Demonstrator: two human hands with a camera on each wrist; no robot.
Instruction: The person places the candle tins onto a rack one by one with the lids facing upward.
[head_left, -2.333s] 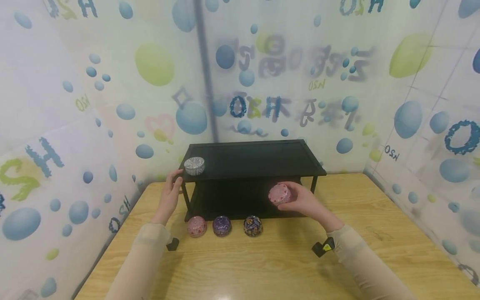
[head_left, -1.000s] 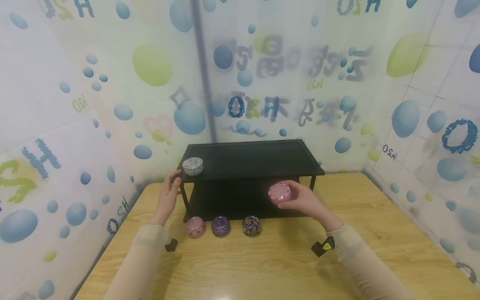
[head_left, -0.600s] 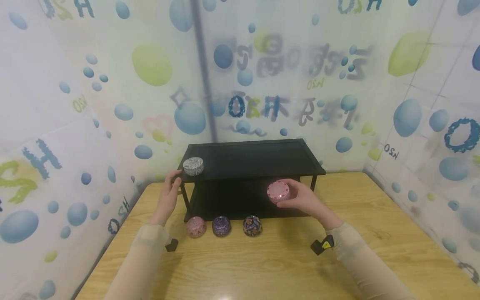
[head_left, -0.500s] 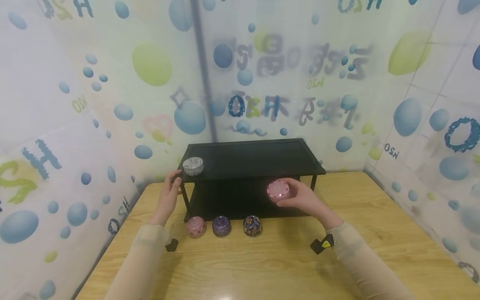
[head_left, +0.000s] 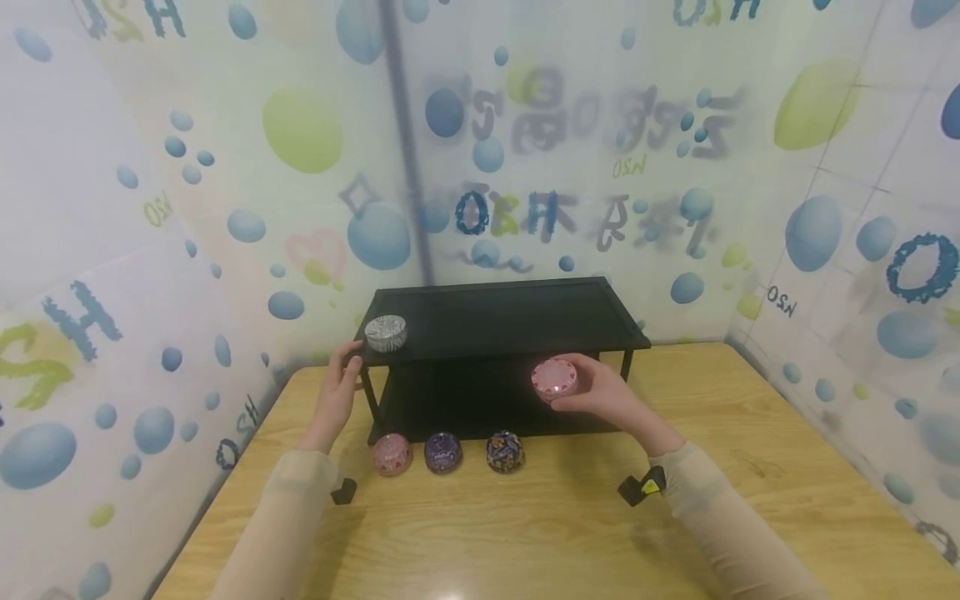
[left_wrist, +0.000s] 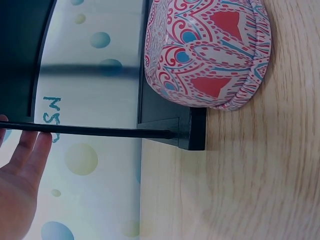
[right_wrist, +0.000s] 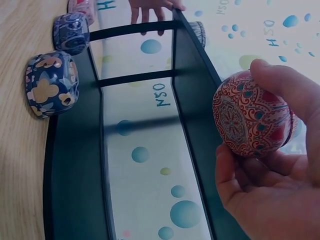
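In the head view my right hand (head_left: pixel 603 393) pinches a pink-red patterned round tin (head_left: pixel 554 379) between thumb and fingers. It is lifted in front of the shelf's upper board, toward the right. In the right wrist view the thumb lies on one side of this tin (right_wrist: pixel 252 115), fingers on the other. My left hand (head_left: pixel 337 392) touches the left end of the black two-tier shelf (head_left: pixel 502 317), its fairly straight fingers spread at the post in the left wrist view. Beside it, a black-and-white tin (head_left: pixel 387 333) stands on the top board's left front corner.
Along the shelf's front foot stand a pink tin (head_left: pixel 392 454), a purple tin (head_left: pixel 443 452) and a dark floral tin (head_left: pixel 505 452), in a row on the wooden table (head_left: pixel 480 533). A patterned curtain (head_left: pixel 300 208) hangs close behind the shelf and at both sides.
My right hand has raised the held tin slightly and shifted it a little left; its top has tilted more level. The left hand and the other tins stay put.
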